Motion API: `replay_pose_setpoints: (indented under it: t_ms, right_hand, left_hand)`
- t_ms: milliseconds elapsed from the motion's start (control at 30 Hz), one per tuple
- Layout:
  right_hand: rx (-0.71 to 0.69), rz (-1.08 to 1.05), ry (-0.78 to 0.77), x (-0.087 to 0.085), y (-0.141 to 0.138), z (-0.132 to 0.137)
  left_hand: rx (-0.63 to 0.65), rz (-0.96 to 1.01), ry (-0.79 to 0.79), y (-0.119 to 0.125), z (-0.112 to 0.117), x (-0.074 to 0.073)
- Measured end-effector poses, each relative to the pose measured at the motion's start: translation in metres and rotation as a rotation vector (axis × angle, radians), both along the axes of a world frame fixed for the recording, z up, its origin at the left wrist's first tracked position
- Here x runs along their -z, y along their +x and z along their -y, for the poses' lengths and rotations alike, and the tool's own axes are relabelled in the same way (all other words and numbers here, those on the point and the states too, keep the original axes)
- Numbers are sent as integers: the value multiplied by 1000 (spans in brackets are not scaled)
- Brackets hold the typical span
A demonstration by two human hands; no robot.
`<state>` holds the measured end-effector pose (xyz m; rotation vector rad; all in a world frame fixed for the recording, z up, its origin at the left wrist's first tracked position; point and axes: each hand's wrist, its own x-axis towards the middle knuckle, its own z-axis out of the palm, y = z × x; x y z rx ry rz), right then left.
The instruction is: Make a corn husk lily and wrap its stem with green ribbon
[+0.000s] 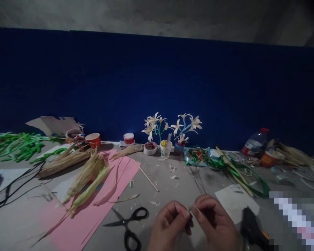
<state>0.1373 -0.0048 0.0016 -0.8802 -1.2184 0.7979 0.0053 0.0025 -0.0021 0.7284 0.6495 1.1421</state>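
My left hand and my right hand meet low in the middle of the view, fingers pinched together on a small pale strip of corn husk held between them. Black-handled scissors lie on the table just left of my left hand. A black glue gun rests right of my right hand. Dried corn husks lie on pink paper sheets further left.
Husk flowers stand in small cups by the blue wall. Green ribbon, a plastic bottle, a red cup, green stems, a thin stick and black cables lie around.
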Motion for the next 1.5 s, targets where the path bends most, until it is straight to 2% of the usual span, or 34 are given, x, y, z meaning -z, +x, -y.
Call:
replay_pose_setpoints:
  t_ms: [233, 433, 667, 833, 1033, 1133, 1333, 1500]
  right_hand:
    - [-17, 16, 45, 6, 1, -3]
    - [20, -26, 55, 0, -9, -1]
    - [139, -100, -84, -7, -19, 8]
    - [46, 31, 48, -8, -9, 6]
    - [92, 36, 101, -7, -9, 3]
    - [63, 69, 128, -7, -9, 3]
    - [81, 68, 89, -9, -12, 4]
    - [130, -25, 15, -8, -17, 6]
  left_hand:
    - [21, 66, -29, 1, 0, 0]
    - [27, 80, -40, 0, -1, 2]
    - [58, 55, -23, -2, 2, -3]
    - [39, -14, 13, -3, 5, -7]
    - [38, -66, 35, -4, 4, -6]
    - [41, -62, 41, -4, 4, -5]
    - [60, -24, 31, -3, 4, -5]
    - [52, -8, 18, -4, 6, -7]
